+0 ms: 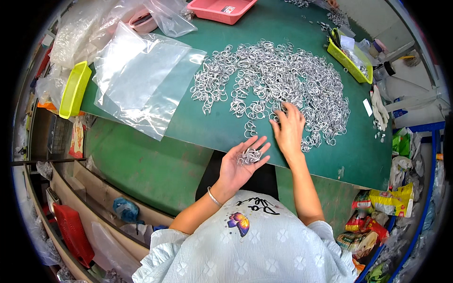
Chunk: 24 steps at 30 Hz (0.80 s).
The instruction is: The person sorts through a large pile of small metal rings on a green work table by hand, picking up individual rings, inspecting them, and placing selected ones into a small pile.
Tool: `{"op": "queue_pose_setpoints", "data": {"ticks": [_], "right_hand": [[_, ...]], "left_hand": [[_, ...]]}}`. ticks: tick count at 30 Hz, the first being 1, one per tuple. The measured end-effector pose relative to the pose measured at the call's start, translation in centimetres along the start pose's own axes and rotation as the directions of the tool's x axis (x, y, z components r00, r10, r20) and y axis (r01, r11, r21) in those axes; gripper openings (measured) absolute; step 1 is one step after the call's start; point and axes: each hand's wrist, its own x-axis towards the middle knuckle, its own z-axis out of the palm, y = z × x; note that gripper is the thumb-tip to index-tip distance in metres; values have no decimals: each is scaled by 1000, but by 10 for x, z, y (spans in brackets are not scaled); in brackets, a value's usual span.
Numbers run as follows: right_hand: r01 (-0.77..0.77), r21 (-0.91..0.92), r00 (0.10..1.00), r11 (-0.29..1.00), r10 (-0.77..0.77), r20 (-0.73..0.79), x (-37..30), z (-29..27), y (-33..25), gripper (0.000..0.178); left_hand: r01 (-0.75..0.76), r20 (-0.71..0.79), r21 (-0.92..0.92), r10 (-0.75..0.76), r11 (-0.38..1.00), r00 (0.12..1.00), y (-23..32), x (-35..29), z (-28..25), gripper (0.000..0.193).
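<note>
Left hand (233,170): palm up over the near table edge, fingers spread and slightly curled. Grip is wide, cradling a small heap of silver-grey, open-ended metal rings (249,157) on palm and finger bases. Count unclear, they overlap. Thin silver-coloured bangle (213,197) on that wrist.

Right hand (289,132): palm down, fingertips at the near side of a broad, loose pile of the same silver-grey metal rings (292,75). Thumb and index sit near each other, other fingers extended; can't tell whether a ring is pinched there.

Pile lies on a dark green, flat-topped table (188,134), spread mostly beyond and to the right of the right hand. Short string of loose metal rings (250,128) sits apart from it, just beyond the left fingertips.

Around: clear, flat plastic bags (141,75) left of the pile, corner over the table edge. Yellow-green, shallow plastic tray (75,89) at far left. Pink, rectangular plastic basket (226,18) at the back. Yellow-green, long plastic basket (344,62) at back right, stuff inside. White fabric glove (379,111) near the right edge.
</note>
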Motion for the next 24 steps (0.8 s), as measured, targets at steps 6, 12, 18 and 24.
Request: {"op": "queue_pose_setpoints", "data": {"ticks": [6, 12, 18, 24], "right_hand": [[-21, 46, 992, 999, 26, -122, -9, -15, 17, 43], [-48, 55, 996, 997, 52, -74, -21, -4, 36, 36], [-33, 87, 993, 996, 42, -109, -15, -18, 23, 47], [-51, 36, 990, 998, 55, -127, -22, -3, 35, 29]], "left_hand": [[4, 73, -48, -1, 999, 997, -4, -2, 6, 51], [32, 144, -94, -19, 995, 989, -4, -5, 9, 61], [-82, 162, 261, 40, 962, 986, -7, -6, 9, 60], [-9, -44, 264, 22, 965, 999, -10, -7, 7, 42]]}}
